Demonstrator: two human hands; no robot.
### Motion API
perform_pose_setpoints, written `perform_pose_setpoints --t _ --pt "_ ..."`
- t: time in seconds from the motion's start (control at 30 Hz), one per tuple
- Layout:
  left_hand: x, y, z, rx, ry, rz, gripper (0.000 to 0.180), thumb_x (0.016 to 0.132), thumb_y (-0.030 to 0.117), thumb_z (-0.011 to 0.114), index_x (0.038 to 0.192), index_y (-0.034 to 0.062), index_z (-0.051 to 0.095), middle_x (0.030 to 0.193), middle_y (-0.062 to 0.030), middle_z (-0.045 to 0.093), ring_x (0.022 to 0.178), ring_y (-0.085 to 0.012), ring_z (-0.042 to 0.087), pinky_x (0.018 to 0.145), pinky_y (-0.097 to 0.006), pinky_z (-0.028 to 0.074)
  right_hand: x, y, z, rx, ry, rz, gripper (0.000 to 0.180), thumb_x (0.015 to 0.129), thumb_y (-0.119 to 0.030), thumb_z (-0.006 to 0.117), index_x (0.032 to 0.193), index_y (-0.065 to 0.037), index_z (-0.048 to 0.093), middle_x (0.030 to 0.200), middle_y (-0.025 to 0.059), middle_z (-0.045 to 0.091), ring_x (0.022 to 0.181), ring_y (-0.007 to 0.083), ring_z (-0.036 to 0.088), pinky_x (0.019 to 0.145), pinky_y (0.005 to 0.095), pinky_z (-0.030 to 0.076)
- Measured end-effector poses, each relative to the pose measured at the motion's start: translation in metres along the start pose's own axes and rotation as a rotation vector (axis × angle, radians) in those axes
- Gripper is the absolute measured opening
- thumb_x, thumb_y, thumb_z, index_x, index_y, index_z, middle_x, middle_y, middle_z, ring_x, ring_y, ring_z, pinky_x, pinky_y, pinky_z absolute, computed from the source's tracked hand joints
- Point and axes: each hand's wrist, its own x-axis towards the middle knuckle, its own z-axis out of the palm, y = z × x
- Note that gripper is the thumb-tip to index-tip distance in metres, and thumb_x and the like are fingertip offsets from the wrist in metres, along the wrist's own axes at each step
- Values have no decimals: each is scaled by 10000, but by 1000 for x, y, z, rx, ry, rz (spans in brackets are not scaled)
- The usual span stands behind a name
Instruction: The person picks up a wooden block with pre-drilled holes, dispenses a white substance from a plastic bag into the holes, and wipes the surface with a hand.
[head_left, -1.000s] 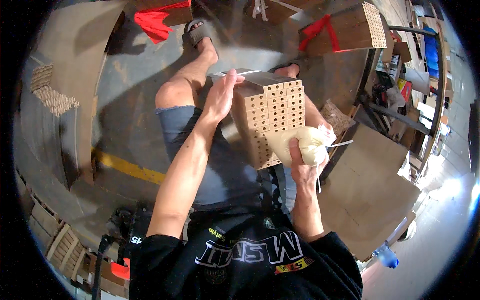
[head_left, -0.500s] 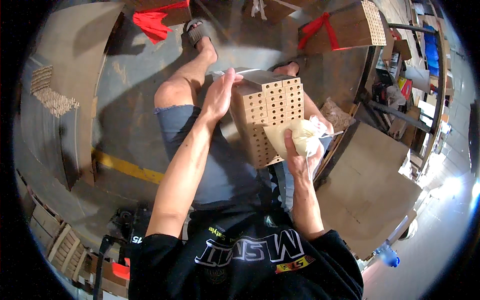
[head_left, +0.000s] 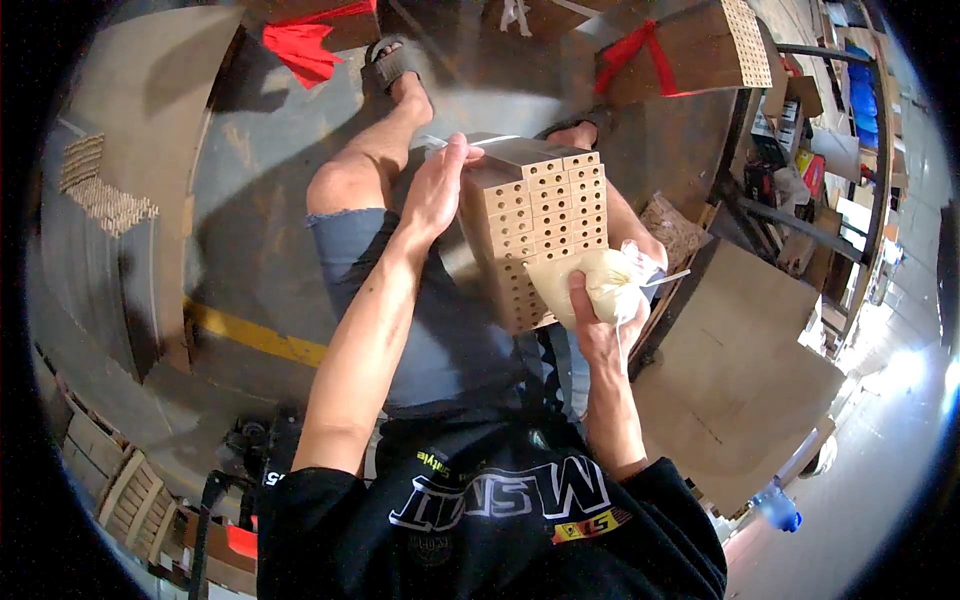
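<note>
Floor (head_left: 245,215) spreads beyond the stack (head_left: 545,205), left grip (head_left: 438,190) uncurled at its edge, right grip (head_left: 598,332) clamping bag (head_left: 608,285).

So the person's got 2 bare arms reaching out from the near side. Left arm (head_left: 372,335) stretches farther, left hand (head_left: 438,190) held flattish, palm turned right. Right hand (head_left: 600,332) is nearer, curled in a grip, thumb showing. Legs parted, left foot (head_left: 404,80) way far.

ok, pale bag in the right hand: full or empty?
Not empty: the pale bag bulges plumply in the right hand. Exactly how full, cannot tell.
</note>
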Motion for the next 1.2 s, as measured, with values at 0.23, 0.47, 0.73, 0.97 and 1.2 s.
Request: perform_pose_setpoints --t 0.23,0.47,0.73,0.97,1.2 --pt "-1 3 -1 -9 6 -26 762 1021 613 278 1166 -44 636 1208 -198 648 1182 -284 579 1058 -369 386 2 33 3 230 12 70 395 785 -281 817 1027 5 693 972 93 710 892 204 671 830 347 522" --pt "1 -3 1 -29 8 -5 750 1027 596 284 1162 -52 635 1191 -201 655 1176 -279 582 1058 -370 388 -9 -1 1 144 23 40 361 800 -263 786 1015 11 691 949 97 711 870 190 670 819 344 523" --pt "4 -9 0 -44 7 -5 743 1024 602 294 1148 -42 644 1190 -197 657 1173 -279 585 1054 -369 389 -12 0 9 94 -43 28 364 791 -226 795 1044 12 687 981 110 713 898 214 675 827 351 524" --pt "6 -12 1 -65 5 -3 748 1019 610 297 1149 -40 642 1187 -199 658 1163 -277 592 1050 -369 393 -8 31 17 205 -22 45 343 784 -206 809 1014 20 691 947 106 720 862 206 681 810 335 525" --pt "8 -21 -1 -75 6 -13 753 1018 614 295 1154 -40 642 1192 -199 655 1166 -281 589 1049 -370 394 -17 14 10 253 -28 62 338 784 -226 815 998 5 692 947 97 718 876 201 678 822 346 525"
